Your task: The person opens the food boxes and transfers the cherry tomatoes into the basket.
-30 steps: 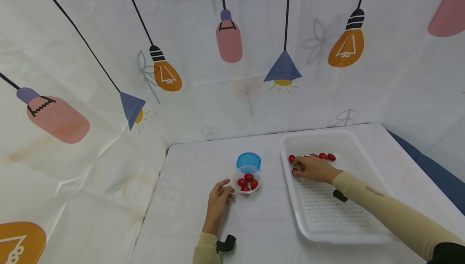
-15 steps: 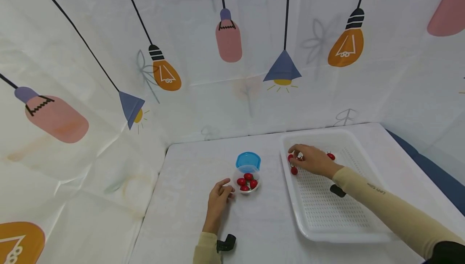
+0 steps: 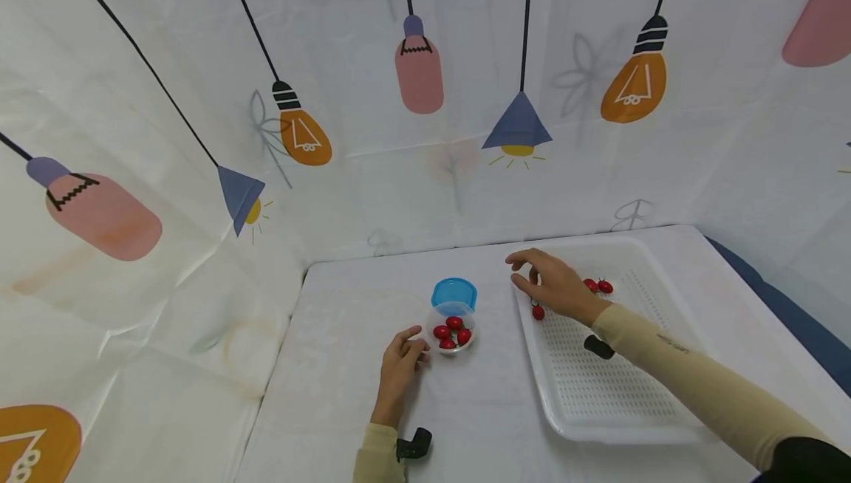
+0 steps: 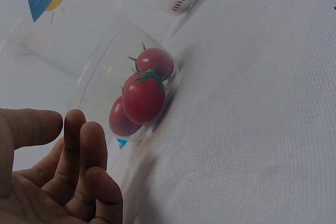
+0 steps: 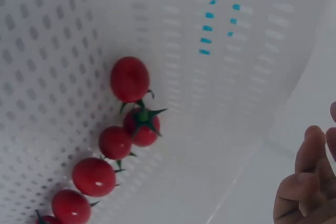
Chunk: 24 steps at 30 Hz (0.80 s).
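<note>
In the head view a small clear plastic cup [image 3: 433,318] holds several red cherry tomatoes [image 3: 454,323]. Behind its rim lies a blue lid [image 3: 455,292]. My left hand [image 3: 397,374] rests beside the cup, its fingers loosely bent and nothing visible in them. The left wrist view shows those fingertips [image 4: 93,148] close to the cup's clear wall; contact is unclear. Above the far left corner of a white perforated basket [image 3: 612,387] hovers my right hand [image 3: 555,287], thumb and fingers apart with no tomato visible between them. Cherry tomatoes [image 5: 94,177] lie in a row inside the basket.
A white cloth covers the table [image 3: 332,394]. Behind it hangs a pale sheet [image 3: 425,195] printed with lamps and bulbs. The basket's raised rim [image 3: 532,365] stands between the cup and the tomatoes in it. Dark blue fabric [image 3: 764,283] shows beyond the table's right edge.
My right hand has lifted off the tomatoes and shifted left to the basket's far left rim, its fingers spreading. My left hand and the cup have stayed in place.
</note>
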Motion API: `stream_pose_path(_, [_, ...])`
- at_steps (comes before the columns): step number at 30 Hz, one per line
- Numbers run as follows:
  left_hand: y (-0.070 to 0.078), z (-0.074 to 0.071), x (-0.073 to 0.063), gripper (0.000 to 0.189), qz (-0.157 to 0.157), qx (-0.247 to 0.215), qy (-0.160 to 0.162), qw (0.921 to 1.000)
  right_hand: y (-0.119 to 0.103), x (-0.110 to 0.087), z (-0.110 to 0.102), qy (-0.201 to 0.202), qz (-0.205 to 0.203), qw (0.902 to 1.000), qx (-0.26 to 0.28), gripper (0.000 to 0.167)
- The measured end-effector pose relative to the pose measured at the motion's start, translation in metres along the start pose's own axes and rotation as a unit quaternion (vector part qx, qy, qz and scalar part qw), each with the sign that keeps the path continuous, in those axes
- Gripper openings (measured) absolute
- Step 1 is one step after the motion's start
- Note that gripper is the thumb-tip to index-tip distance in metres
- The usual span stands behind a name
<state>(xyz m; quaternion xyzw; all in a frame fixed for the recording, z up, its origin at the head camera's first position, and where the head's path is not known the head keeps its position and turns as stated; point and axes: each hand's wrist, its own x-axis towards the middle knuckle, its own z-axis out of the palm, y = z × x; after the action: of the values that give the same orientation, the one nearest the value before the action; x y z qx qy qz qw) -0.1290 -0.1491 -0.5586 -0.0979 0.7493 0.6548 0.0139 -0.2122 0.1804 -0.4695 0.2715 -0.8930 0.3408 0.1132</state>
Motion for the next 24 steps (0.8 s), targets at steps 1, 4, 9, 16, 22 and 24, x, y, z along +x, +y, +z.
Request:
stream_pose_path(1, [0.000,0.000,0.000,0.035,-0.001,-0.001,0.001,1.0000,-0.004,0.002,0.000,-0.007,0.001,1.0000,0.002,0.032])
stream_pose_path(4, [0.000,0.001,-0.001,0.035,-0.004,-0.002,0.002,1.0000,-0.016,0.007,0.001,-0.028,0.002,0.9996,0.008,0.034])
stream_pose_path(9, [0.002,0.001,-0.002,0.036,-0.005,-0.003,0.004,1.0000,-0.030,0.018,0.007,-0.046,-0.012,0.9988,-0.010,0.038])
stream_pose_path(16, [0.001,0.003,0.000,0.038,-0.012,-0.003,0.003,0.9999,-0.047,0.035,0.013,-0.079,-0.013,0.9966,-0.020,0.039])
stream_pose_path(22, [0.019,0.004,-0.011,0.036,-0.013,0.006,0.007,0.9999,-0.059,0.048,0.019,-0.097,0.006,0.9951,-0.019,0.040])
stream_pose_path(24, [0.021,0.005,-0.012,0.036,-0.013,0.006,0.007,0.9999,-0.062,0.052,0.022,-0.105,0.009,0.9944,-0.011,0.041])
